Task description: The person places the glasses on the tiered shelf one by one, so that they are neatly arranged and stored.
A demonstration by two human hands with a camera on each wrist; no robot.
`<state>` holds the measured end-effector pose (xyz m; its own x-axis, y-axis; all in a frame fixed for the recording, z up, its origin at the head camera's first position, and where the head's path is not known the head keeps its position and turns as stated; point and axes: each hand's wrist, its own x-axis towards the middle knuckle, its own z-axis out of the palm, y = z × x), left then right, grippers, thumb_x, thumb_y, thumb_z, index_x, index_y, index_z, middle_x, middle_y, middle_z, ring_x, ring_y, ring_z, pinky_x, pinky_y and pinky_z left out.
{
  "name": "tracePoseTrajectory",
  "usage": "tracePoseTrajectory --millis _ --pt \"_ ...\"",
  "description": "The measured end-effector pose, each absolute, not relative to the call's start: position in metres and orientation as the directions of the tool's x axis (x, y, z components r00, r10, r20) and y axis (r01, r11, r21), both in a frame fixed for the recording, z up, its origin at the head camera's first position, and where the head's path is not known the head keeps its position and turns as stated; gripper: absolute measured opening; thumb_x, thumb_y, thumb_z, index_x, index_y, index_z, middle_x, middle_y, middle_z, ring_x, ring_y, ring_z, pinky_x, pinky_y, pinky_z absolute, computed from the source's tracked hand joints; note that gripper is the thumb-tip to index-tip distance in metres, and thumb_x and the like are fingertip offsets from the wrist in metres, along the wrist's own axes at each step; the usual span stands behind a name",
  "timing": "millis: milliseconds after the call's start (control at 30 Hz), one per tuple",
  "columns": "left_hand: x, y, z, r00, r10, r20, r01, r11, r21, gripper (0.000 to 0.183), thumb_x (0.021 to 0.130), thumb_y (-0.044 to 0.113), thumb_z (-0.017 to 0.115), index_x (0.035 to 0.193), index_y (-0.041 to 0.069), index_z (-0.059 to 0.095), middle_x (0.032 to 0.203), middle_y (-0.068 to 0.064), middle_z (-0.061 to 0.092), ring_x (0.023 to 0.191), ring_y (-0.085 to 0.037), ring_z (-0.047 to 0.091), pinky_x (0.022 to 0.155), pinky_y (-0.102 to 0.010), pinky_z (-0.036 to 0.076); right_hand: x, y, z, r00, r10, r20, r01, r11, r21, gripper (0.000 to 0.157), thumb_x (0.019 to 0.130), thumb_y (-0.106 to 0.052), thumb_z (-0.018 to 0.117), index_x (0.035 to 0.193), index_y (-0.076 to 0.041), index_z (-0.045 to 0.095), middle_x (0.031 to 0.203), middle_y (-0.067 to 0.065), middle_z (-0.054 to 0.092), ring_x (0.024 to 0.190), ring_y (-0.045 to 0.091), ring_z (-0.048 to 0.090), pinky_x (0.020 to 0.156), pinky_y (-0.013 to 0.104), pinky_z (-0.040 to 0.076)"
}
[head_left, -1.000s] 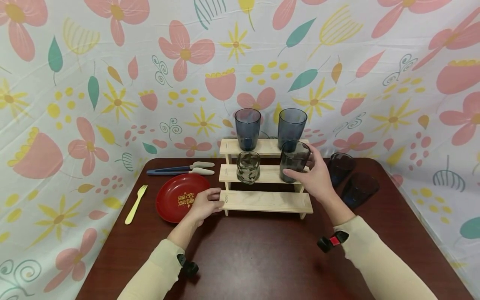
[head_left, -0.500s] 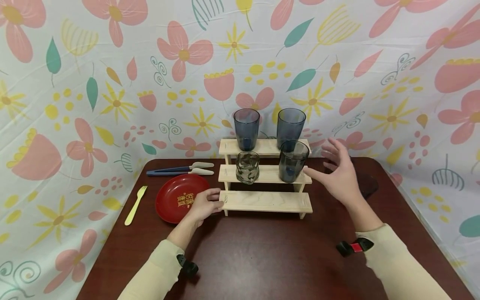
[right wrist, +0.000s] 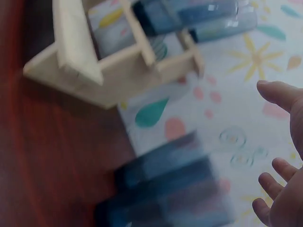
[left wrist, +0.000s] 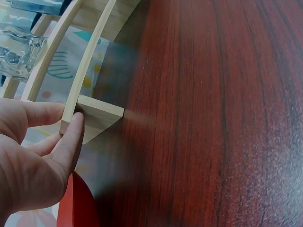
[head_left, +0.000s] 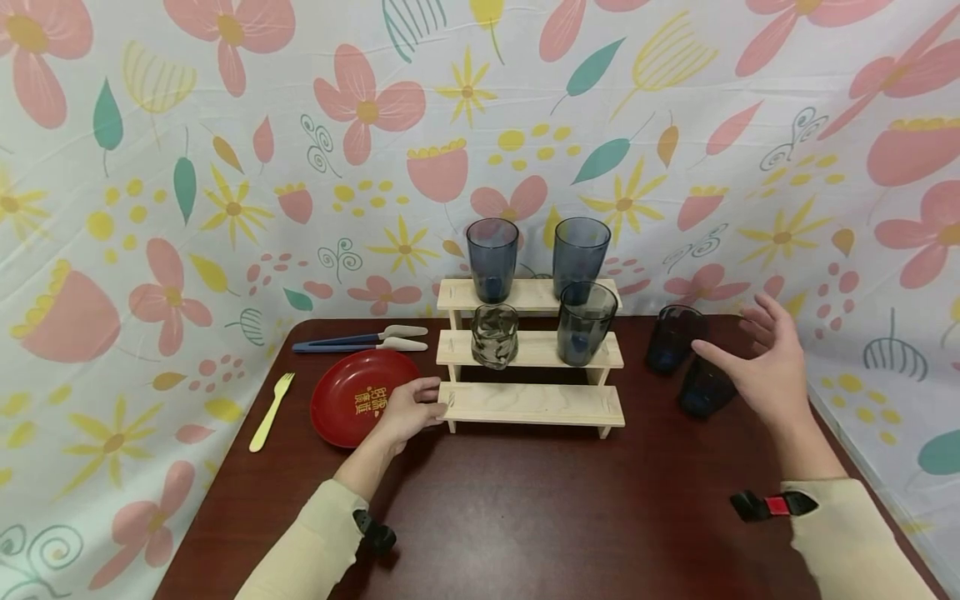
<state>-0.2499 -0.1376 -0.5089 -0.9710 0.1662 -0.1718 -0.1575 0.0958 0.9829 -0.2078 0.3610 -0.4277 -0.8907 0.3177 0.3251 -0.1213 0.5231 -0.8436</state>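
Note:
A three-tier wooden rack (head_left: 531, 403) stands on the table. Two blue glasses (head_left: 492, 258) are upright on its top tier. The middle tier bears a short wavy clear glass (head_left: 495, 335) at left and a tall grey-tinted glass (head_left: 587, 323) at right. My left hand (head_left: 407, 410) pinches the left end of the bottom board (left wrist: 90, 61) between thumb and fingers. At the right, my right hand (head_left: 772, 371) is spread, holding nothing, beside two dark blue glasses (head_left: 671, 340) on the table. It partly covers the nearer dark glass (head_left: 703, 392).
Left of the rack lies a red plate (head_left: 341, 417) with gold characters, close to my left hand. Two blue-and-white utensils (head_left: 360, 342) lie behind it, and a yellow fork (head_left: 272, 412) is farther left. A floral cloth (head_left: 300, 167) hangs behind the table.
My right hand has let go of the tall grey glass on the middle tier and moved right, to beside the two dark glasses. My left hand stays on the rack.

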Motion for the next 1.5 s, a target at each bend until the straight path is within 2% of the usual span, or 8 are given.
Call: tracePoseTrajectory --millis 167,300,400,467,600,933,1333,1500 --pt "-0.25 -0.138 -0.51 -0.971 0.161 -0.177 -0.164 0.094 0.982 0.054 0.091 -0.008 0.067 0.143 -0.01 0.053 0.126 -0.031 0.061 0.092 -0.026 0.069 0.081 -0.038 0.063 -0.204 0.379 -0.451 -0.908 0.335 0.253 -0.05 0.512 -0.858 0.101 0.09 -0.027 0.083 0.165 -0.036 0.017 0.162 0.015 0.032 0.147 0.034 0.033 0.117 0.045 0.034" --pt "-0.25 -0.137 -0.509 -0.97 0.162 -0.18 -0.167 0.093 0.982 0.054 0.091 -0.008 0.067 0.143 -0.01 0.052 0.126 -0.031 0.061 0.093 -0.026 0.069 0.081 -0.038 0.063 -0.202 0.387 -0.472 -0.924 0.323 0.206 -0.01 0.516 -0.857 0.102 0.091 -0.031 0.083 0.166 -0.036 0.014 0.164 0.017 0.03 0.147 0.035 0.034 0.105 0.019 0.041" --pt "-0.25 -0.137 -0.508 -0.97 0.166 -0.178 -0.164 0.096 0.982 0.054 0.092 -0.008 0.068 0.144 -0.01 0.052 0.127 -0.032 0.061 0.093 -0.026 0.069 0.081 -0.038 0.063 -0.201 0.39 -0.488 -0.927 0.321 0.195 -0.002 0.515 -0.857 0.103 0.09 -0.03 0.084 0.166 -0.032 0.016 0.163 0.019 0.031 0.136 0.028 0.043 0.08 0.005 0.041" --pt "-0.249 -0.137 -0.508 -0.97 0.167 -0.179 -0.165 0.096 0.982 0.055 0.092 -0.008 0.068 0.144 -0.01 0.052 0.128 -0.032 0.06 0.092 -0.026 0.069 0.081 -0.038 0.063 -0.201 0.391 -0.497 -0.928 0.317 0.194 -0.005 0.512 -0.859 0.103 0.089 -0.028 0.085 0.167 -0.028 0.017 0.161 0.02 0.034 0.123 0.021 0.049 0.076 0.005 0.043" --pt "-0.249 -0.137 -0.507 -0.969 0.167 -0.18 -0.165 0.1 0.981 0.055 0.092 -0.007 0.068 0.144 -0.01 0.052 0.128 -0.032 0.06 0.092 -0.026 0.069 0.081 -0.038 0.063 -0.2 0.392 -0.512 -0.93 0.318 0.185 0.009 0.522 -0.853 0.104 0.088 -0.029 0.086 0.167 -0.023 0.019 0.153 0.019 0.037 0.102 0.008 0.049 0.069 0.008 0.045" --pt "-0.249 -0.137 -0.508 -0.971 0.165 -0.174 -0.159 0.101 0.982 0.055 0.092 -0.008 0.068 0.144 -0.011 0.051 0.127 -0.033 0.061 0.092 -0.027 0.069 0.081 -0.039 0.063 -0.199 0.393 -0.527 -0.933 0.322 0.163 0.006 0.465 -0.885 0.101 0.086 -0.023 0.088 0.164 -0.022 0.024 0.145 0.014 0.044 0.11 -0.001 0.049 0.077 0.007 0.047" --pt "-0.249 -0.137 -0.509 -0.971 0.165 -0.175 -0.159 0.104 0.982 0.055 0.092 -0.008 0.068 0.144 -0.011 0.052 0.126 -0.032 0.062 0.092 -0.026 0.069 0.08 -0.038 0.063 -0.194 0.391 -0.526 -0.929 0.336 0.156 0.032 0.494 -0.869 0.099 0.085 -0.024 0.09 0.163 -0.022 0.029 0.139 0.01 0.048 0.105 -0.002 0.05 0.073 0.008 0.049" --pt "-0.25 -0.138 -0.51 -0.97 0.164 -0.18 -0.164 0.106 0.981 0.055 0.092 -0.008 0.068 0.144 -0.011 0.052 0.126 -0.031 0.062 0.092 -0.025 0.069 0.08 -0.037 0.063 -0.188 0.384 -0.517 -0.936 0.315 0.161 0.017 0.495 -0.869 0.099 0.084 -0.024 0.09 0.162 -0.021 0.03 0.13 -0.003 0.051 0.099 -0.001 0.054 0.068 0.012 0.052"
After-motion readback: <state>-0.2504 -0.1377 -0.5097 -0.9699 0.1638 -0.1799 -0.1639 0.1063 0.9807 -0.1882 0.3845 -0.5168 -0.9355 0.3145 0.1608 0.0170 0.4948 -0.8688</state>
